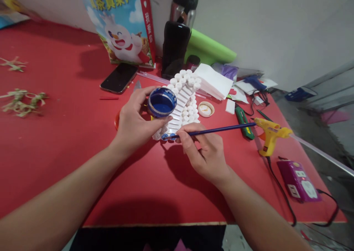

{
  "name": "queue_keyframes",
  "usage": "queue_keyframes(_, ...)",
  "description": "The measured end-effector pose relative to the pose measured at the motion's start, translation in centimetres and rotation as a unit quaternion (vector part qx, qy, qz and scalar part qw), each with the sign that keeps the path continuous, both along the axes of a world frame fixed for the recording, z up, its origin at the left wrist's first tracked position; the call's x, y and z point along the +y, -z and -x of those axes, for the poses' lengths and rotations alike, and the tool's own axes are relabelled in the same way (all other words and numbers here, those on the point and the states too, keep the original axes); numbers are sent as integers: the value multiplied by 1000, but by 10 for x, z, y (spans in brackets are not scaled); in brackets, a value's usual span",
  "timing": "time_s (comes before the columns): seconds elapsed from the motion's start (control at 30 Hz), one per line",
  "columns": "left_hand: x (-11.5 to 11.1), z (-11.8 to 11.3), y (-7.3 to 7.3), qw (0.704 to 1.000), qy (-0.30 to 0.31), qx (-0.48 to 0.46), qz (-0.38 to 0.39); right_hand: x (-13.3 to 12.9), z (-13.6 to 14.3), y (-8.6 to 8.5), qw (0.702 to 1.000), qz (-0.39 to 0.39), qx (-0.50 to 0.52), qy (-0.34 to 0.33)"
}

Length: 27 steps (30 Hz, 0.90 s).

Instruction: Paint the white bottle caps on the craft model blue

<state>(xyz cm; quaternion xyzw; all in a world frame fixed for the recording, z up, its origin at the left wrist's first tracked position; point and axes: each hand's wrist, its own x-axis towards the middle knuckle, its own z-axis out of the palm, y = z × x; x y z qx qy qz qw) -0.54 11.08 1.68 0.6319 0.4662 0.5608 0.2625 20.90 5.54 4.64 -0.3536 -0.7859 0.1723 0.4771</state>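
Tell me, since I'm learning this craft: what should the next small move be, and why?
Perhaps dab a neighbouring white piece with the brush: the right hand holds its tip at the blue pieces, most others look white, and the left hand holds the paint jar nearby.

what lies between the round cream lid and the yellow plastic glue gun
In the head view, a long green plastic tool lies there, a small white block beside it; the dark-blue paintbrush crosses in front of the tool.

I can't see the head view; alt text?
Right hand holds a long navy paintbrush at blue discs on a white model with round pieces; left hand holds an open, round pot of blue paint, above a red table.
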Motion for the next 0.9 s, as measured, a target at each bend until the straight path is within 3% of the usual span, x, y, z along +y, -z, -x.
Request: queue_keyframes(0.9,-1,-1,-2,1000,-2,-1,6,0,2,1,1000,17,-3,2)
